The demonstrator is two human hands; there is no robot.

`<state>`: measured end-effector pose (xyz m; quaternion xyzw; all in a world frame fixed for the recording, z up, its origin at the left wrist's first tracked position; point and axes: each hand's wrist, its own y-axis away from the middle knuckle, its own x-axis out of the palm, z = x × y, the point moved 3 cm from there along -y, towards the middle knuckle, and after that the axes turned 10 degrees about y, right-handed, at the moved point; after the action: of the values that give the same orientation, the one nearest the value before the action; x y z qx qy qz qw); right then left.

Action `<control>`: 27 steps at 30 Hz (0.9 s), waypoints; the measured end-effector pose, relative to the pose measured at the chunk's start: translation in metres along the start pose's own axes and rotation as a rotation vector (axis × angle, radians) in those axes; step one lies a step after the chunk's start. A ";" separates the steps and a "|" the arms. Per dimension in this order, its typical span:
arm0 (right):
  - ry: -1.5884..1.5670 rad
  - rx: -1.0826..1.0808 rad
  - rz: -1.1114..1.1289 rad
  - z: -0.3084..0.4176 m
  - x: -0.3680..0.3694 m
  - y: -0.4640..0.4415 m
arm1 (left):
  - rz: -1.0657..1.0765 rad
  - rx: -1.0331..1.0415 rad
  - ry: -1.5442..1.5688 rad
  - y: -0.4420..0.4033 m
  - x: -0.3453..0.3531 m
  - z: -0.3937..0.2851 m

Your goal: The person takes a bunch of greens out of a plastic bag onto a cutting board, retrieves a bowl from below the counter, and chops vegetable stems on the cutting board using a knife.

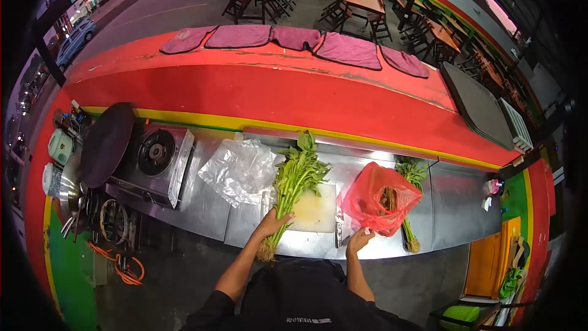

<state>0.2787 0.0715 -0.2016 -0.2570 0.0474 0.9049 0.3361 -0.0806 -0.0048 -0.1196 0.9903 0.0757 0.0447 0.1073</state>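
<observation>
My left hand (273, 224) is closed round the lower stems of a bunch of leafy greens (295, 175), its roots hanging down near the counter's front edge. Under and beside the bunch is a white cutting board (315, 209). With pinched fingers, my right hand (360, 241) grips the near edge of a red plastic bag (373, 199). Brownish root ends show in the bag's opening. Behind and right of it lies a second bunch of greens (411, 175), partly hidden by the bag. Left of the held greens rests a crumpled clear plastic bag (239, 168).
A gas stove (156, 156) stands left on the steel counter (453, 208), beside a large dark round lid (107, 144). Pink cloths (349, 50) and dark trays (474, 104) lie on the red ledge (245, 89) ahead. Wooden tables (364, 0) and chairs stand beyond.
</observation>
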 end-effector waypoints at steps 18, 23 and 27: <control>0.411 -0.370 0.605 0.000 0.017 0.055 | 0.131 -0.273 0.604 0.012 -0.005 -0.050; 0.097 0.165 0.715 0.028 0.010 0.088 | 0.155 -0.178 0.647 0.011 -0.014 -0.047; -0.122 0.229 0.843 0.087 -0.001 0.140 | 0.151 -0.124 0.556 0.006 -0.011 -0.024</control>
<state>0.1530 -0.0143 -0.1385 -0.1222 0.2282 0.9653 -0.0341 -0.0929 -0.0071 -0.0959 0.9345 0.0254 0.3266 0.1392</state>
